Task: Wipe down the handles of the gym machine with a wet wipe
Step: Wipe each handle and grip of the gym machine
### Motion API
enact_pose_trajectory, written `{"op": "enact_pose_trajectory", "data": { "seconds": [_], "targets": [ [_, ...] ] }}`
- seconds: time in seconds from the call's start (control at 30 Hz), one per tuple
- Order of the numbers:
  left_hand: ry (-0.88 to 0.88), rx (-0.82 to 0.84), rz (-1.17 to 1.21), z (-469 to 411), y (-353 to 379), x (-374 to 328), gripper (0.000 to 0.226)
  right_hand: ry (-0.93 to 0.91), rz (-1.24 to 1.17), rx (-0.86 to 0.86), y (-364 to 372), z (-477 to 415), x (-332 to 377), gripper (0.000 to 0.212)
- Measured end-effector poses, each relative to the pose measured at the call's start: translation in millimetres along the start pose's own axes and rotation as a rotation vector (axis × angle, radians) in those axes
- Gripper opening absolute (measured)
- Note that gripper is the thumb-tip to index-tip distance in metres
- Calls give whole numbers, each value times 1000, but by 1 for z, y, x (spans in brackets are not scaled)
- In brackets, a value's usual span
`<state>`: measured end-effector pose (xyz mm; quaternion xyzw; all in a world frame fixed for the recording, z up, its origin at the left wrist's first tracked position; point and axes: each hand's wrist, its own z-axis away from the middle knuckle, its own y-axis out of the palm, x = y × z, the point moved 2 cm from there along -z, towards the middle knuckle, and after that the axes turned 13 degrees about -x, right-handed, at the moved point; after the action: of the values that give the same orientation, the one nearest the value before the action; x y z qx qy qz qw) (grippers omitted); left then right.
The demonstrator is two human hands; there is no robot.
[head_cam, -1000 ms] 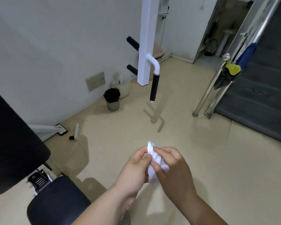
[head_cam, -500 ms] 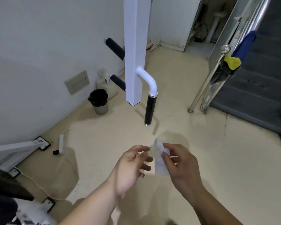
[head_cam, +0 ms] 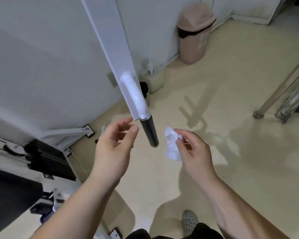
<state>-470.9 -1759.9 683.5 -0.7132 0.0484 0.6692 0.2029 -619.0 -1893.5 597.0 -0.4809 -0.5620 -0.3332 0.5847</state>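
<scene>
Head view. A wipe [head_cam: 172, 146] is pinched between the thumb and fingertips of the right hand [head_cam: 196, 153]. It is bunched at the top, with the rest hanging loose below the pinch. It is held up in the air, just to the right of the handle [head_cam: 149, 133], and no contact between the two is seen.

The handle is seen as a black grip hanging downward from a bent white tube, which is fixed to the slanted white post [head_cam: 110, 40] of the machine. The left hand [head_cam: 113, 146] is raised on the other side of the grip, with the palm turned inward and the fingers loosely curved. Nothing is held in it, and no contact with the grip can be made out.

The grip is thus flanked by the two hands, which is judged to be a set-up for wiping. The free hand is probably placed to steady the handle or to help spread the wipe, while the wipe is held at grip height so that it can be wrapped round. Wiping of this handle is judged not yet begun. Since the wipe is crumpled, it would likely need to be opened out for full coverage.

Behind, a pink bin [head_cam: 194, 33] is stood against the wall. A dark seat [head_cam: 12, 195] is seen at lower left, and a shoe [head_cam: 189, 221] is visible on the floor [head_cam: 231, 75] near the bottom edge.
</scene>
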Motion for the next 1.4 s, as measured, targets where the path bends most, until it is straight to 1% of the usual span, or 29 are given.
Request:
{"op": "enact_pose_trajectory", "data": {
  "seconds": [0.07, 0.13, 0.3, 0.47, 0.6, 0.67, 0.8, 0.9, 1.0, 1.07, 1.13, 1.27, 1.33, 1.4],
  "targets": [
    [73, -91, -8, -1, 11, -14, 9, 1, -54, 40, 2, -16, -10, 31],
    [116, -147, -40, 0, 20, -23, 6, 5, -93, 94, 6, -27, -16, 24],
    [120, -222, -123, 2, 31, -30, 6, 0, -203, 169, 17, -38, -14, 22],
    [152, -219, -180, -2, 37, -30, 6, -131, -283, 171, 22, -47, 4, 25],
    [171, -201, -203, -5, 39, -28, 5, -178, -347, 178, 34, -55, 27, 27],
    [163, -193, -197, -7, 39, -27, 12, -199, -369, 222, 45, -51, 37, 31],
    [161, -171, -186, -11, 41, -27, 18, -143, -440, 226, 61, -42, 24, 36],
    [179, -155, -187, -13, 40, -25, 25, -86, -403, 272, 63, -41, -7, 35],
    [188, -144, -178, -15, 36, -24, 20, -11, -338, 346, 64, -37, -31, 34],
    [194, -129, -190, -15, 34, -24, 17, -15, -311, 361, 65, -33, -36, 33],
    [199, -118, -198, -16, 31, -24, 15, -82, -315, 333, 66, -35, -22, 32],
    [190, -98, -189, -16, 33, -27, 20, -350, -362, 251, 66, -49, 24, 24],
    [185, -85, -196, -17, 35, -28, 21, -364, -379, 257, 66, -52, 25, 26],
    [189, -89, -208, -19, 35, -28, 22, -305, -356, 281, 64, -49, 7, 31]
  ]
}}
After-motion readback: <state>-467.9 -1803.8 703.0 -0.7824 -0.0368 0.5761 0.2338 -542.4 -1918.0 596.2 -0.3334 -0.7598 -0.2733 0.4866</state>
